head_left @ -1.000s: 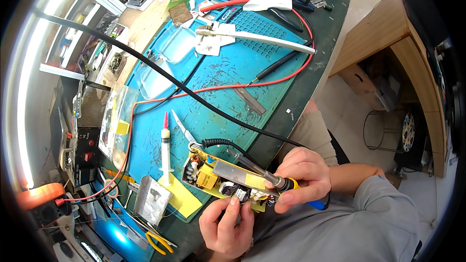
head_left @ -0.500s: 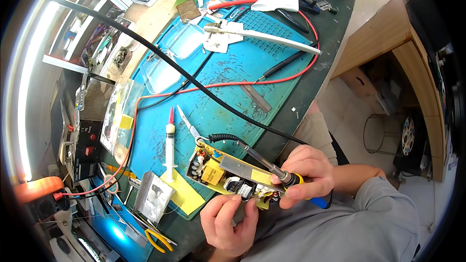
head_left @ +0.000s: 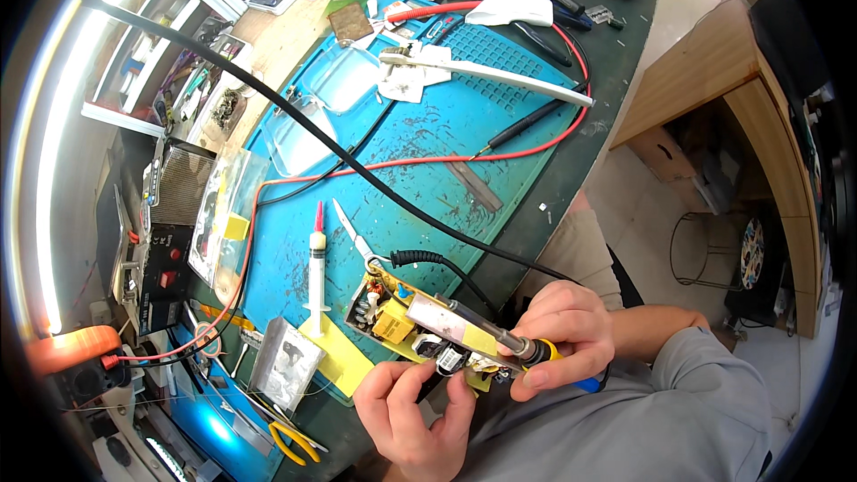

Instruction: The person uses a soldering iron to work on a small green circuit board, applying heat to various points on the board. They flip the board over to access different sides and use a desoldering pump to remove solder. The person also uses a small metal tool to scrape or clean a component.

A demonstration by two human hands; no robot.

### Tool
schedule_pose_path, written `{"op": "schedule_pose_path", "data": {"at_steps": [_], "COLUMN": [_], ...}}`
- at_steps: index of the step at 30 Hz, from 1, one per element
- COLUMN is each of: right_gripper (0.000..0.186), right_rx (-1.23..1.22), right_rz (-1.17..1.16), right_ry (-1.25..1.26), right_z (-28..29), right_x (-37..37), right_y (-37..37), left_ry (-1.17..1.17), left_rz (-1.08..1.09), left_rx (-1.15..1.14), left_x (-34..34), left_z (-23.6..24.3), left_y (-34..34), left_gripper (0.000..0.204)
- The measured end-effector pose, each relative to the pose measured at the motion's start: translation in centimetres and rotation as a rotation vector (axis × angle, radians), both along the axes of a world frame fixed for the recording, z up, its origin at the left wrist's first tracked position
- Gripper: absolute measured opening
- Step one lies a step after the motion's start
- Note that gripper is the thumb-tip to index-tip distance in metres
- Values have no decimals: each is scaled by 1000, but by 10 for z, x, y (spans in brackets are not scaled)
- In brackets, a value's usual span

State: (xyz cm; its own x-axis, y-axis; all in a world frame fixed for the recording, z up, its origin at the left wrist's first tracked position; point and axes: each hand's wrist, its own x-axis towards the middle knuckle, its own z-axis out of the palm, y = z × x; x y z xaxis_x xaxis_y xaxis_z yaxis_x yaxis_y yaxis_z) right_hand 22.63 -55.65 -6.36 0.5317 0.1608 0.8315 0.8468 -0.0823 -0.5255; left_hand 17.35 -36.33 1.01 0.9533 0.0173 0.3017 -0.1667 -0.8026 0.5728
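Note:
My right hand [head_left: 567,330] is closed round a soldering iron [head_left: 489,326] with a metal barrel and a yellow and blue handle. Its barrel lies over an open power supply circuit board [head_left: 393,321], which carries a yellow transformer, small parts and a long metal heat sink [head_left: 451,319]. At the board's near edge my left hand [head_left: 415,419] grips with curled fingers, thumb and fingertips beside a black component [head_left: 451,359]. Just beyond the board a black cable with a ribbed sleeve [head_left: 416,257] curves over the mat, close to open scissors [head_left: 350,228].
A syringe [head_left: 317,272] with a red tip rests over a yellow pad [head_left: 344,361] on the blue mat [head_left: 357,187]. A metal tray [head_left: 284,364] is at the left. A black cable [head_left: 375,161] crosses above the mat. Yellow-handled pliers [head_left: 295,442] lie lower left.
My left hand has shifted slightly left and its fingers have spread a little. The circuit board has tilted, so its heat sink shows brighter. My right hand keeps its hold on the soldering iron.

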Motion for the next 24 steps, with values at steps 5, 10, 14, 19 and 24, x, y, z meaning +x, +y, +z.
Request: {"op": "schedule_pose_path", "data": {"at_steps": [5, 10, 14, 19, 24], "right_gripper": [36, 43, 47, 50, 40], "right_rx": [-3, -108, -170, -182, -101], "right_rz": [11, 17, 10, -12, -94], "right_ry": [21, 38, 38, 30, 28], "right_z": [-4, -4, 2, 9, 11], "right_x": [0, -1, -2, -4, -12], "right_y": [1, -8, -9, -8, 7], "left_ry": [-49, -86, -120, -142, -94], "left_rz": [19, -16, -17, -6, -1], "left_rx": [-25, -102, -102, -132, -272], "left_x": [1, 1, 0, 0, -5], "left_z": [-8, -20, -25, -27, -24], "left_y": [2, 6, 7, 4, 1], "left_gripper": [30, 30, 29, 26, 28]}}
